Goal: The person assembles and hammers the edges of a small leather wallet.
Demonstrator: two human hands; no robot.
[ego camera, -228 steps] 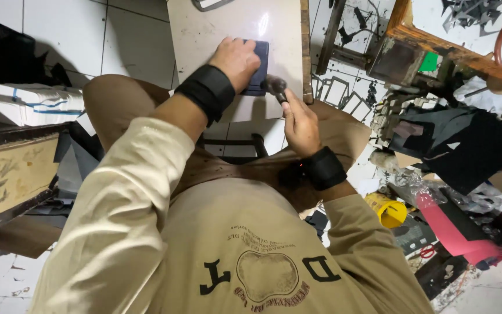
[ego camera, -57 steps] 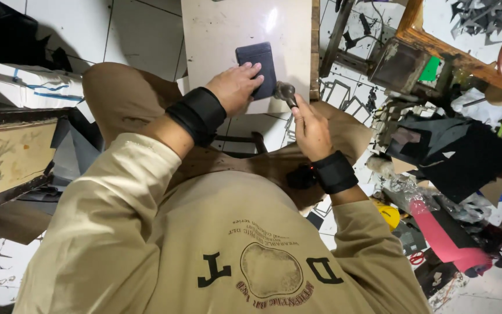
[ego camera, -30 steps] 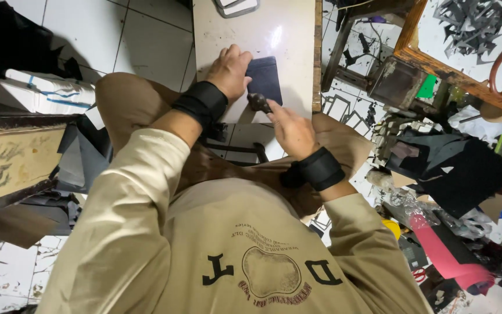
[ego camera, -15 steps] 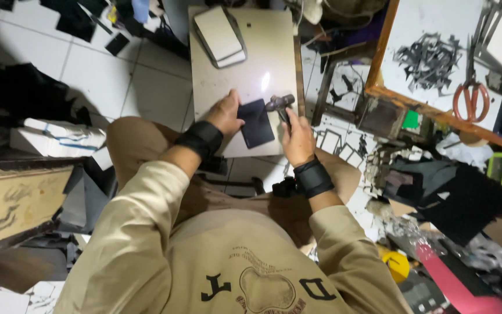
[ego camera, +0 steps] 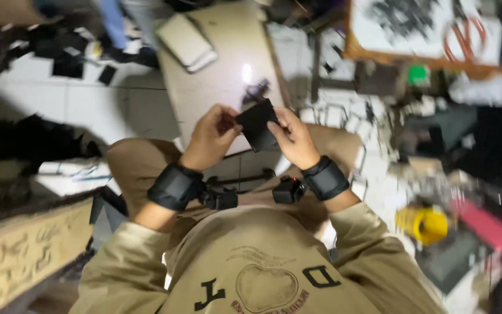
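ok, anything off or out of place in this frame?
Nothing odd at the hands: left hand and right hand hold a flat dark piece above the pale board. Dark scraps litter the tiled floor.

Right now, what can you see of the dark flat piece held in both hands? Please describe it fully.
The dark flat piece is a thin, roughly square sheet, black or very dark, matte, possibly leather or fabric; the blur hides its texture. It is lifted off the pale board and tilted, held in the air above the person's lap. The left hand pinches its left edge and the right hand grips its right edge. Nothing else touches it.
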